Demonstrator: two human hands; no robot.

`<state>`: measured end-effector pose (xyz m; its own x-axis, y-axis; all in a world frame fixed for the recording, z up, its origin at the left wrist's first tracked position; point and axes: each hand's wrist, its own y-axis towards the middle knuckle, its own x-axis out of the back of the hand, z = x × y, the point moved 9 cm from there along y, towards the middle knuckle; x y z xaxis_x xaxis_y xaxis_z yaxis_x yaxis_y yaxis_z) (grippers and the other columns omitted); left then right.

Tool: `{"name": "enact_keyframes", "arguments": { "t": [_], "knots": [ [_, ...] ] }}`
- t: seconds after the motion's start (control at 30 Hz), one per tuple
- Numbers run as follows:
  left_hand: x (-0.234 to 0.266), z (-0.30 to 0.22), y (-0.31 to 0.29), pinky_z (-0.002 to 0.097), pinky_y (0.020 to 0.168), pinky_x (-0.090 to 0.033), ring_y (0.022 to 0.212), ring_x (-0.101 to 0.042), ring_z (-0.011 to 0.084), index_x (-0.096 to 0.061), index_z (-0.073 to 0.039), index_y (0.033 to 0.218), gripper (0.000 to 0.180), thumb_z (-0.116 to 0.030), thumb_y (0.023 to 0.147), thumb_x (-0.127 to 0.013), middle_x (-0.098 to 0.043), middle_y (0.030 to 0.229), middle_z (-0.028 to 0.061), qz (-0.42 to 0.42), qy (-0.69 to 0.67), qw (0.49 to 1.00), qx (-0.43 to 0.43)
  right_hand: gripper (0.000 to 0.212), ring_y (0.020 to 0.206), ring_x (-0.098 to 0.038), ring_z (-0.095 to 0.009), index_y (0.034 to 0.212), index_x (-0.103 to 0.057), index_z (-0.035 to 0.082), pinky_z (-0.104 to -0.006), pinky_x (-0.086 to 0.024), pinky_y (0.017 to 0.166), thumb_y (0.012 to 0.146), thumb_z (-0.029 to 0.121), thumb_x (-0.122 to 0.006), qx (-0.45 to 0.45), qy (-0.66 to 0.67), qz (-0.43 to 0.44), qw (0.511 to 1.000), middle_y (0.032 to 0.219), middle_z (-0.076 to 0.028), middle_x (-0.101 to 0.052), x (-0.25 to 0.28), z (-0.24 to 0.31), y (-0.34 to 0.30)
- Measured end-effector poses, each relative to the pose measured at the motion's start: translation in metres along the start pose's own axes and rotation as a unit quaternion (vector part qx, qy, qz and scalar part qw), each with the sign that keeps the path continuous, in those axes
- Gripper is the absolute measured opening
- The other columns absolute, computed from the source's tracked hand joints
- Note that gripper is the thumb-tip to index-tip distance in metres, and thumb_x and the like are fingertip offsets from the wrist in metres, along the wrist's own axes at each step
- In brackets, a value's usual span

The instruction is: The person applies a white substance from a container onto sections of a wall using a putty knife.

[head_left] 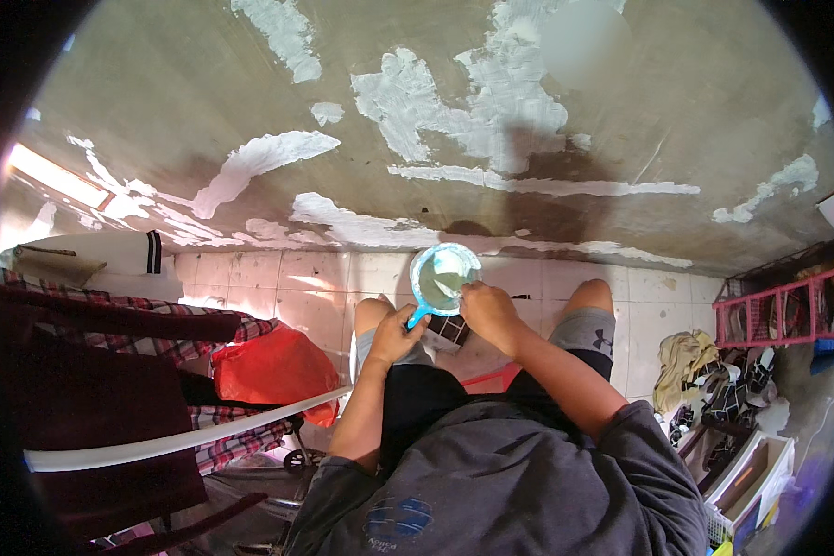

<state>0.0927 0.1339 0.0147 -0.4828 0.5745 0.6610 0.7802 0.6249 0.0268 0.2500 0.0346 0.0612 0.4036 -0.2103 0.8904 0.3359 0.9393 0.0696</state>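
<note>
My left hand (397, 339) is wrapped round the handle of a light blue plastic dipper (418, 315), holding it above my lap and in front of the wall. White paste coats the dipper's rim and inner side, around a grey-green patch in its middle. My right hand (488, 318) is closed at the dipper's right edge, fingers over the bowl. What it grips is too small and hidden to make out. Ahead, the grey-brown wall (361, 148) carries rough white smears of paste (505, 102) and a long white strip (547, 183).
Plaid and dark red clothes (93, 398) hang at the left by a white rail (213, 424) and a red bag (283, 371). To the right stand a pink rack (777, 304), a heap of cloth (686, 361) and a white crate (755, 473). Pale tiles (639, 320) cover the floor.
</note>
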Motion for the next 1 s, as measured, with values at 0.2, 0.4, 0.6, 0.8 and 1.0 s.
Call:
{"name": "enact_keyframes", "arguments": {
  "t": [0.2,0.4,0.6,0.8,1.0],
  "knots": [
    [0.012,-0.015,0.002,0.0353,0.057,-0.044,0.055,-0.051,0.0230,-0.064,-0.006,0.094,0.024,-0.028,0.087,-0.068,-0.059,0.067,0.0134,-0.012,-0.060,0.998,-0.015,0.019,0.082,-0.066,-0.036,0.092,-0.065,0.000,-0.0449,-0.054,0.074,0.083,0.015,-0.058,0.023,0.011,0.017,1.000,0.086,-0.020,-0.066,0.003,0.010,0.005],
    [0.013,-0.016,0.003,0.0353,0.058,-0.043,0.057,-0.051,0.0214,-0.064,-0.006,0.093,0.022,-0.027,0.088,-0.068,-0.057,0.065,0.0111,-0.026,-0.070,0.997,-0.017,0.022,0.086,-0.066,-0.036,0.094,-0.067,0.001,-0.0462,-0.052,0.074,0.084,0.020,-0.061,-0.028,0.134,-0.050,0.989,0.086,-0.019,-0.068,0.021,-0.005,0.005],
    [0.002,-0.001,0.003,0.0289,0.047,-0.041,0.045,-0.049,0.0125,-0.064,-0.005,0.092,0.023,-0.028,0.092,-0.065,-0.057,0.060,0.0046,0.037,-0.155,0.982,0.098,0.028,0.068,-0.060,-0.019,0.096,-0.067,0.000,-0.0332,-0.045,0.061,0.089,0.027,-0.063,-0.158,0.375,0.005,0.914,0.080,-0.011,-0.067,-0.004,-0.064,-0.011],
    [0.000,0.007,0.005,0.0254,0.042,-0.038,0.041,-0.048,0.0084,-0.063,-0.004,0.094,0.025,-0.029,0.093,-0.063,-0.056,0.059,0.0017,0.042,-0.182,0.977,0.107,0.024,0.058,-0.048,-0.007,0.104,-0.064,0.006,-0.0233,-0.035,0.051,0.093,0.027,-0.062,-0.314,0.596,0.098,0.733,0.081,-0.003,-0.064,-0.028,-0.076,-0.045],
    [-0.003,0.010,0.007,0.0241,0.039,-0.036,0.041,-0.047,0.0082,-0.063,-0.004,0.096,0.025,-0.029,0.094,-0.063,-0.055,0.058,0.0009,0.034,-0.191,0.971,0.137,0.022,0.059,-0.050,-0.008,0.111,-0.059,0.008,-0.0233,-0.036,0.049,0.096,0.024,-0.059,-0.323,0.727,0.070,0.602,0.085,-0.003,-0.063,-0.025,-0.077,-0.069]
  ]
}}
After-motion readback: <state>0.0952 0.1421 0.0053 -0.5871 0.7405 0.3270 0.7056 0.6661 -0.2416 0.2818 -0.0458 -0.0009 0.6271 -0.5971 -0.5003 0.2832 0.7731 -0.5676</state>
